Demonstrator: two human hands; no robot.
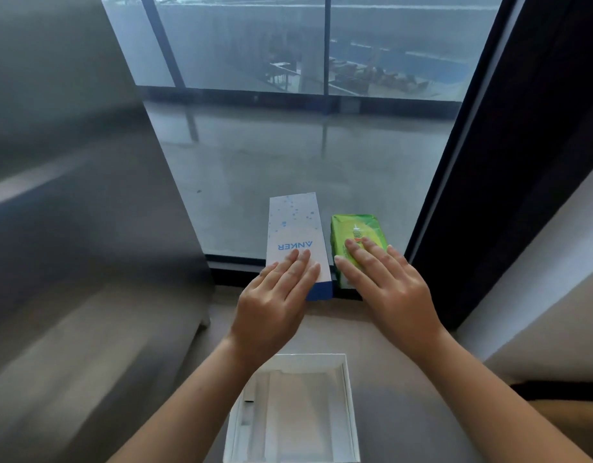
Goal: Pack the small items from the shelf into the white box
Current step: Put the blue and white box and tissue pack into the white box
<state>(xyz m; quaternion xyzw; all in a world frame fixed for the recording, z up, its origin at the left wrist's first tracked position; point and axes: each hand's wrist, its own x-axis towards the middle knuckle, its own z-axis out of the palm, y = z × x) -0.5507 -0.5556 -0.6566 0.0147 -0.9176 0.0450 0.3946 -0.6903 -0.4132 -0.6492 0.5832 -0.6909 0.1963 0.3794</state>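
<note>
A slim white carton with blue lettering lies on the dark window ledge, and a green packet sits right beside it. My left hand rests flat on the carton's near end, fingers straight. Over the green packet's near end lies my right hand, fingers straight and spread. The open white box stands below the ledge between my forearms; a small dark piece lies at its left inside.
A large window rises behind the ledge. A grey panel stands at the left and a dark frame at the right. The box sits on a brown surface.
</note>
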